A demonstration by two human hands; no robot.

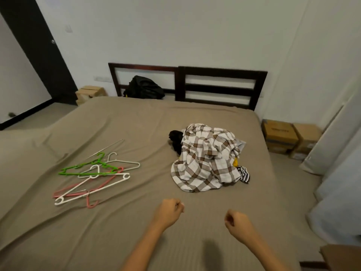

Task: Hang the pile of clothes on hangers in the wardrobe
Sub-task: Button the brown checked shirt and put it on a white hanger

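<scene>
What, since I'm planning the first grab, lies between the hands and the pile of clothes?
Nothing visible. Only bare bedsheet lies between the left hand, the right hand and the pile of clothes. The hangers lie off to the left, clear of that path. The wardrobe is not in view.

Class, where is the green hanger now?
Head view: the green hanger lies left on the bed, among white and pink hangers, left of the checked shirt.

Dim even indoor light, soft focus, curved edges (wide-angle)
</scene>
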